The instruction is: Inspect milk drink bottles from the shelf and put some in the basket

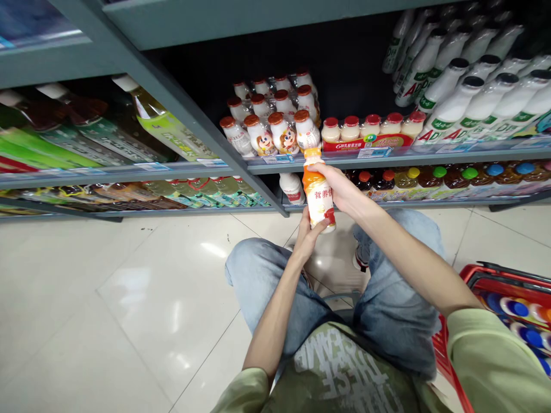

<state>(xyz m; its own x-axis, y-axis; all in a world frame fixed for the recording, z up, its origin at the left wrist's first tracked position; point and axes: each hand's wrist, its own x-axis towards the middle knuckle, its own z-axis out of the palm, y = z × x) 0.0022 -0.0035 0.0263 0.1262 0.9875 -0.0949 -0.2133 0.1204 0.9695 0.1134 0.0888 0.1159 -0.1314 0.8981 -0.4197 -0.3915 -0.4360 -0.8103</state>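
Note:
Both my hands hold an orange and white drink bottle (pixel 321 198) with an orange cap, tilted in front of the shelf edge. My right hand (pixel 338 186) wraps its upper part from the right. Lower down, my left hand (pixel 309 232) grips the base, thumb across the front. Just behind the cap, shrink-wrapped small white bottles with brown-orange caps (pixel 284 132) stand on the shelf. A white bottle (pixel 291 186) lies on the bottom shelf, left of the held one.
Red-capped small drinks (pixel 372 129) and black-capped white bottles (pixel 456 103) fill the shelf rightward. Colourful-capped bottles (pixel 434 175) line the bottom shelf. Larger drink bottles (pixel 167 123) stand behind the left upright. At my right is a red basket (pixel 467 275) with bottles. Pale tiles (pixel 129 310) cover the floor.

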